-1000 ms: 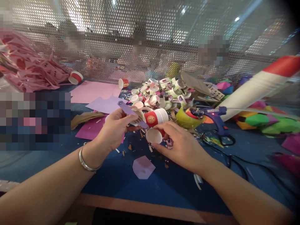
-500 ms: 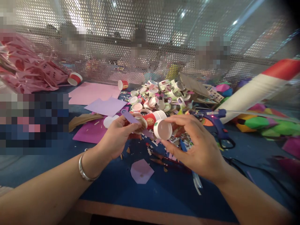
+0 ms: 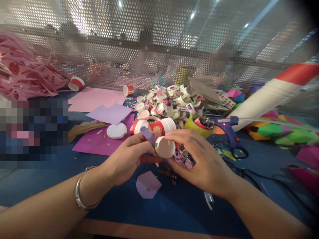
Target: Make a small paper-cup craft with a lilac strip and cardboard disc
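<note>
- Left hand: fingers closed in a pinch on a purple strip, which slants toward the right hand. From my remote seat I cannot tell whether the hidden fingers hold anything else.
- Right hand: thumb and fingertips gripping a small white cup piece by its edge, round face toward my view, just beside the lower end of the strip.
- Step in hand, as I judge it: bringing strip and cup piece together. Whether they touch or are joined I cannot make out.
- Next move, in my reading: it calls for a steady left pinch and a light right grip, lining the strip up with the wall without denting it.
- Just beyond the hands: red-and-white cups lying on their sides; white discs on a magenta sheet; nearer me, a lilac cut-out flat on the blue table.
- Farther out: a heap of cut cup pieces behind the cups, and, to the right, a blue glue gun showing a red light.
- Background: perforated metal mesh.
</note>
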`<control>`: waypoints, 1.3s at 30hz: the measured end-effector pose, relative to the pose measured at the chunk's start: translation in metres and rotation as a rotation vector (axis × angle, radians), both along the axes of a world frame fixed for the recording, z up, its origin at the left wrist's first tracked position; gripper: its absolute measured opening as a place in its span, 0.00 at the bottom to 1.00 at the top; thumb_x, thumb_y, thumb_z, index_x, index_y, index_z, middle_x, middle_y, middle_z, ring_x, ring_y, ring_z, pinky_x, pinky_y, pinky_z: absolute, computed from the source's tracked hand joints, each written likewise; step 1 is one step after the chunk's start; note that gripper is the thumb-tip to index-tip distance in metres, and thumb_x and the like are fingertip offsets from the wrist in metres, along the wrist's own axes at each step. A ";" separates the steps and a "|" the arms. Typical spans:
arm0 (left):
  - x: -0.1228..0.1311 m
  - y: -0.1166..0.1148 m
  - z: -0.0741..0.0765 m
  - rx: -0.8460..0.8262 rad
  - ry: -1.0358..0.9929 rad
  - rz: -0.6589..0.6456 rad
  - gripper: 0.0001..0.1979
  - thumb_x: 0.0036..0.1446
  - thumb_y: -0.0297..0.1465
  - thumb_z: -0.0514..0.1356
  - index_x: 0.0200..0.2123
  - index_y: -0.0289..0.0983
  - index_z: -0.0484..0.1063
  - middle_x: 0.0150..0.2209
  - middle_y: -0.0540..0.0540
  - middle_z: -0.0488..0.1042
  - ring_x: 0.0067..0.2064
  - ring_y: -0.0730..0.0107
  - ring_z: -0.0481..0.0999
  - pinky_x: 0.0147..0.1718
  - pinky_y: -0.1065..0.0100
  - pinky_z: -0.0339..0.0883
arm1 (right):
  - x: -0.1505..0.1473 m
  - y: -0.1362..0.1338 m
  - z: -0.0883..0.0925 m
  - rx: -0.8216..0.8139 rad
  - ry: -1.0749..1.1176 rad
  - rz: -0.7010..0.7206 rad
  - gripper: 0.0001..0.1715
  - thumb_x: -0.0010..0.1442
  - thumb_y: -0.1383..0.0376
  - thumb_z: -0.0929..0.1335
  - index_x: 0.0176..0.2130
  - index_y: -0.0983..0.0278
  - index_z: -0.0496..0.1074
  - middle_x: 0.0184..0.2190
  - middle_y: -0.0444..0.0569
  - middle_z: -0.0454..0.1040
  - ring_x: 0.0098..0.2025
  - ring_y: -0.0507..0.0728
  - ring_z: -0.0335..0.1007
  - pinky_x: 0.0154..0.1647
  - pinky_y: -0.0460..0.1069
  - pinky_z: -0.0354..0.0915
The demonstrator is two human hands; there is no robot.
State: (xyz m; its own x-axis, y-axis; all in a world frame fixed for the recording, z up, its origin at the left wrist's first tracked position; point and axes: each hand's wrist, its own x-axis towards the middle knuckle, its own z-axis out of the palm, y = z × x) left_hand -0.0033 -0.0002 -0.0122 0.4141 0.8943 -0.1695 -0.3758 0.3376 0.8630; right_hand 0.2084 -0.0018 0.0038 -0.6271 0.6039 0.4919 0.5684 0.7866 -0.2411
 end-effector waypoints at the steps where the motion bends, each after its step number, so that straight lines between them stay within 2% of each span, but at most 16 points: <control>1: 0.000 -0.001 0.001 0.003 0.007 -0.018 0.11 0.53 0.25 0.64 0.41 0.35 0.75 0.43 0.43 0.76 0.46 0.62 0.74 0.45 0.61 0.73 | 0.001 0.000 0.000 -0.005 -0.015 0.006 0.28 0.60 0.70 0.70 0.58 0.64 0.64 0.56 0.53 0.71 0.59 0.60 0.65 0.63 0.58 0.62; 7: -0.001 -0.006 -0.004 0.037 0.075 -0.041 0.16 0.51 0.26 0.69 0.44 0.34 0.72 0.38 0.45 0.76 0.42 0.63 0.76 0.46 0.59 0.70 | 0.001 0.000 -0.001 0.010 -0.056 0.028 0.26 0.60 0.71 0.69 0.58 0.64 0.65 0.55 0.53 0.71 0.57 0.61 0.66 0.61 0.59 0.62; 11: -0.002 -0.007 -0.007 0.086 0.110 -0.045 0.16 0.52 0.28 0.69 0.45 0.34 0.73 0.37 0.46 0.76 0.44 0.61 0.76 0.47 0.58 0.69 | 0.000 -0.001 0.000 0.027 -0.077 0.024 0.26 0.61 0.71 0.69 0.58 0.65 0.65 0.55 0.54 0.71 0.57 0.61 0.66 0.60 0.59 0.63; 20: 0.001 -0.009 -0.003 0.050 0.145 -0.048 0.22 0.50 0.32 0.71 0.48 0.35 0.74 0.38 0.45 0.77 0.43 0.62 0.76 0.48 0.57 0.68 | -0.001 -0.001 -0.002 0.050 -0.104 0.081 0.27 0.61 0.73 0.69 0.58 0.65 0.64 0.57 0.54 0.70 0.59 0.61 0.65 0.61 0.58 0.61; 25: 0.000 -0.009 -0.003 0.109 0.154 -0.056 0.21 0.54 0.31 0.68 0.52 0.36 0.73 0.41 0.43 0.79 0.44 0.62 0.76 0.47 0.58 0.69 | -0.001 -0.001 -0.004 0.044 -0.074 0.070 0.27 0.62 0.67 0.71 0.58 0.64 0.64 0.57 0.54 0.71 0.58 0.61 0.66 0.61 0.58 0.62; 29: 0.000 -0.011 -0.001 0.176 0.142 -0.058 0.21 0.56 0.31 0.67 0.53 0.37 0.73 0.46 0.42 0.79 0.48 0.59 0.76 0.49 0.57 0.69 | -0.003 -0.001 -0.007 0.047 0.002 0.050 0.26 0.61 0.67 0.72 0.57 0.63 0.64 0.54 0.53 0.73 0.56 0.60 0.68 0.59 0.58 0.64; 34: 0.002 -0.014 -0.001 0.244 0.179 0.016 0.22 0.55 0.31 0.68 0.54 0.37 0.73 0.48 0.41 0.78 0.50 0.56 0.76 0.50 0.58 0.68 | -0.005 -0.003 -0.009 0.051 0.072 -0.033 0.31 0.60 0.66 0.73 0.59 0.63 0.62 0.54 0.54 0.72 0.58 0.61 0.67 0.60 0.59 0.63; 39: 0.005 -0.017 -0.001 0.288 0.140 0.065 0.23 0.55 0.25 0.66 0.55 0.38 0.72 0.52 0.41 0.76 0.54 0.57 0.73 0.54 0.58 0.66 | -0.007 -0.004 -0.009 0.060 0.094 -0.060 0.30 0.59 0.67 0.73 0.59 0.63 0.63 0.54 0.54 0.72 0.58 0.61 0.66 0.61 0.57 0.63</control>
State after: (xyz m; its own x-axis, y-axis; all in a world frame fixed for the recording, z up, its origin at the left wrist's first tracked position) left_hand 0.0016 -0.0175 -0.0129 0.3447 0.9377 0.0430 -0.2595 0.0511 0.9644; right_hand 0.2015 -0.0063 -0.0053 -0.5400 0.6065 0.5835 0.5918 0.7666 -0.2492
